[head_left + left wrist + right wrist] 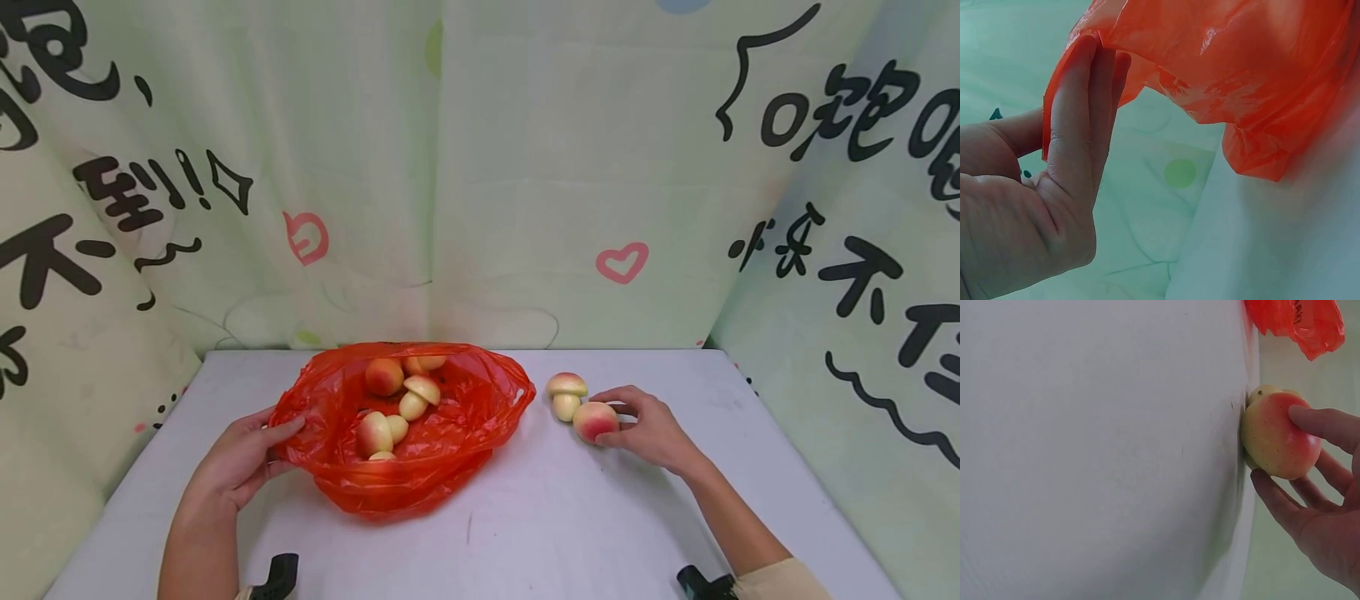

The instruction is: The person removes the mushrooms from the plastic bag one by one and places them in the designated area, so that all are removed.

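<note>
A red plastic bag (442,483) lies on the table with its mouth open. In it are toy mushrooms (415,398) and round peach-like fruits (384,377). My left hand (238,454) pinches the bag's left rim between thumb and fingers; the left wrist view shows the thin film (1166,37) draped over the fingers. To the right of the bag, my right hand (647,425) holds a red and yellow peach (595,421), thumb on one side and fingers on the other. Beside this peach stands another toy mushroom (566,395). The right wrist view shows the peach (1280,434) close to the tabletop.
The white table (525,533) has a patterned curtain (517,167) behind it and at both sides. Dark wrist mounts (279,575) show at the bottom of the head view.
</note>
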